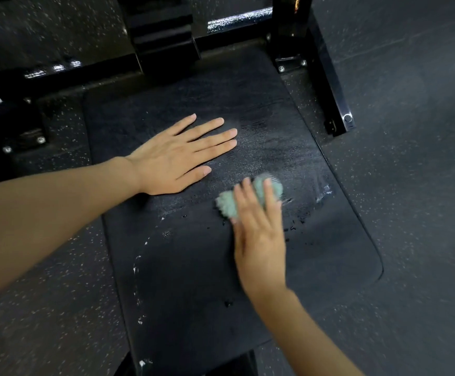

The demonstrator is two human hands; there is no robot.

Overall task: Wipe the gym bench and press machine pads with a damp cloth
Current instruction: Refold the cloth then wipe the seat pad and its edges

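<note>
Hands (178,158) (260,234) press grainy pad (315,253), fluffy cloth (225,205).

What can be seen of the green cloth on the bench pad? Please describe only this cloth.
The cloth is small, pale green and fluffy, like microfibre or towel fabric, bunched into a lump rather than spread flat. It lies on the black pad, right of its middle. The right hand presses on it from above, fingers laid across it, so only its far and left parts show. The left hand does not touch it.
</note>
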